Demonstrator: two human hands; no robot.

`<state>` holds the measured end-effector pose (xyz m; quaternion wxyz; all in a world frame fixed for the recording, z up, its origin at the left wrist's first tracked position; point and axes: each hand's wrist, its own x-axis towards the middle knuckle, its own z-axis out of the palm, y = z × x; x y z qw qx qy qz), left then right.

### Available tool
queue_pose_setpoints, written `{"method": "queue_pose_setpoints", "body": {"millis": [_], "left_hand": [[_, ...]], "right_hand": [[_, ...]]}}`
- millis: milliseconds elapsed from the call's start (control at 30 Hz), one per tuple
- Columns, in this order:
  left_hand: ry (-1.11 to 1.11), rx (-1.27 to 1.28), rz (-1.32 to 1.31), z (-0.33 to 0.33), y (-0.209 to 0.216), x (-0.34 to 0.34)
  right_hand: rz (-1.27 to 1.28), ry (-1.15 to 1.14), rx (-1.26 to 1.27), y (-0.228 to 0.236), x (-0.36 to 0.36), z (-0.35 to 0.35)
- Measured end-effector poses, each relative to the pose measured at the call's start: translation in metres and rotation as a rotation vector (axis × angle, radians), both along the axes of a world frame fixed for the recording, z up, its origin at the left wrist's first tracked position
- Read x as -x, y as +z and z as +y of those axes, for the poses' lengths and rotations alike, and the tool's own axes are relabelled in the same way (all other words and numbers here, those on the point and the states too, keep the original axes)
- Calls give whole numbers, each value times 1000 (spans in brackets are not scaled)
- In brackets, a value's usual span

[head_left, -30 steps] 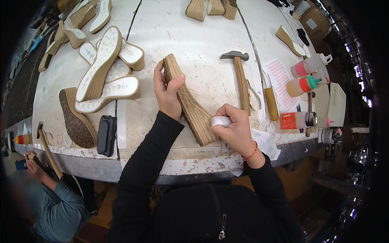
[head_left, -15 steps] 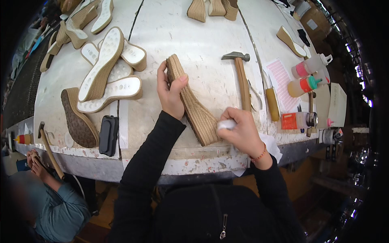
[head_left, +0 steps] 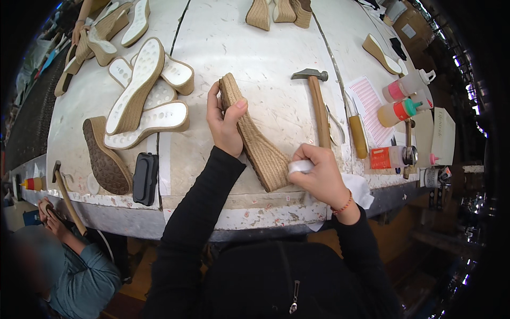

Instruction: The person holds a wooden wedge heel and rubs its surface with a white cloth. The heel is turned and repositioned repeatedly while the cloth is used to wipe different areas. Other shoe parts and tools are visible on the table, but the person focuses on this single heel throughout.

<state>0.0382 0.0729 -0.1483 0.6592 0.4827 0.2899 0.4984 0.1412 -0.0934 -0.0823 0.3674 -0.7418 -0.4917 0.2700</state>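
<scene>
My left hand grips the forefoot end of a wedge shoe sole wrapped in tan braided rope. The sole is tilted on its side, its dark tread facing left and its thick heel toward me. Pinched in my right hand is a white cloth wad, held right beside the heel's side; whether it touches cannot be made out. Beyond my right hand lies a hammer with a wooden handle. A white cloth hangs at the table's near edge by my right wrist.
Several wedge soles are piled at left, near a black case. At right lie a yellow-handled tool, a printed sheet and several squeeze bottles. A co-worker sits at lower left; another person's hand reaches in at upper left.
My right hand and the white wad have shifted slightly right. Another person's arm has come in at upper left by the soles. The whole view has drifted a little.
</scene>
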Motion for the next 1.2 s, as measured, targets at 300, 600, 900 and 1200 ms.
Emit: {"method": "queue_pose_setpoints", "body": {"millis": [300, 600, 900, 1200], "left_hand": [[-5, -3, -6, 2, -3, 0], [1, -4, -7, 2, -1, -1], [-5, -6, -6, 2, 1, 0], [-4, 1, -12, 1, 1, -2]], "right_hand": [[20, -14, -14, -2, 1, -2], [17, -4, -24, -3, 0, -3], [10, 22, -12, -1, -2, -1], [37, 60, 74, 8, -6, 3]]}}
